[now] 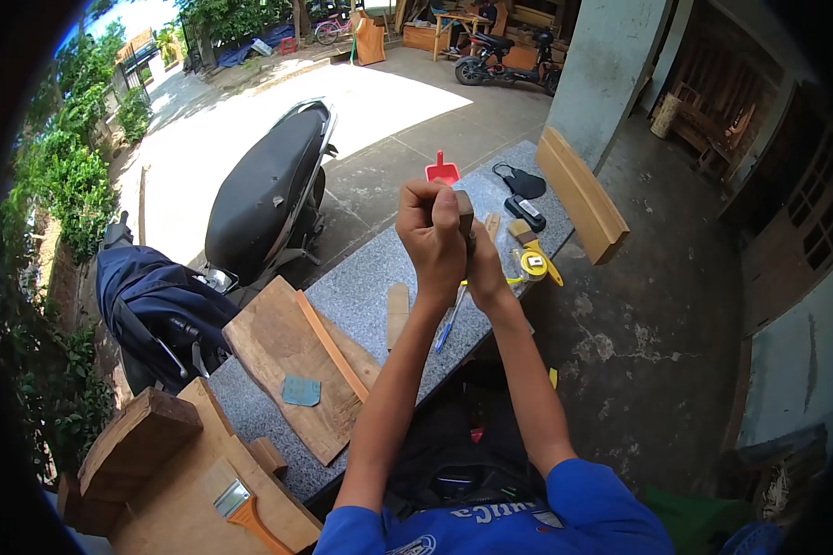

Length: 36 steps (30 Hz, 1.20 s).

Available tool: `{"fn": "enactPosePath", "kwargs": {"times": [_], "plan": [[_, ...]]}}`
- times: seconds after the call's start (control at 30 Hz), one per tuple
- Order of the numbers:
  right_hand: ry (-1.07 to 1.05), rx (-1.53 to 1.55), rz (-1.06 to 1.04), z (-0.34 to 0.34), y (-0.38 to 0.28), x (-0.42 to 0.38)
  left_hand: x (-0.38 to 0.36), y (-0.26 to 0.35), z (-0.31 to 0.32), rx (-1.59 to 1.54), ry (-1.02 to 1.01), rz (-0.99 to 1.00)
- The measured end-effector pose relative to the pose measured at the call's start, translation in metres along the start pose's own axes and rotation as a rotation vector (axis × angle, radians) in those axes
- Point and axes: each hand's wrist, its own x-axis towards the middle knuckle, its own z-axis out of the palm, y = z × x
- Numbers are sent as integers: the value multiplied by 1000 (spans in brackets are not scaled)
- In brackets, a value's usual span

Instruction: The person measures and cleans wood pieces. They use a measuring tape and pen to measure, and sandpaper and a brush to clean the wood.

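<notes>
My left hand [426,239] and my right hand [486,270] are together above the stone-topped table [361,277]. Both are closed around a small brown piece that looks like wood [465,209]; its upper end shows beside my left thumb, and the rest is hidden by my fingers. Below my hands lie a blue pen [449,326] and a short flat wood piece [397,313]. Right of my right hand are a yellow tape measure [533,264] and a yellow-handled brush [528,237].
A thick wooden board [578,192] juts past the table's right edge. A black case [525,213], a black mask [525,183] and a red dustpan [442,172] are farther off. Left are a wide board [278,333], a green sandpaper piece [302,390], an orange-handled brush [250,518] and a motorbike [268,185].
</notes>
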Motion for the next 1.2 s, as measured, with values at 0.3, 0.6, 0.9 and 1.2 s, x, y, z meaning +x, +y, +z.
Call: {"fn": "enactPosePath", "kwargs": {"times": [0.3, 0.6, 0.9, 1.2], "plan": [[-117, -46, -261, 33, -51, 5, 3, -4, -11, 2, 18, -7], [97, -63, 59, -15, 58, 9, 18, -13, -26, 73, 91, 23], [-93, 127, -111, -1, 16, -2, -4, 5, -15, 141, -8, 67], [-300, -78, -259, 22, -35, -2, -2, 26, -23, 339, -52, 287]]}}
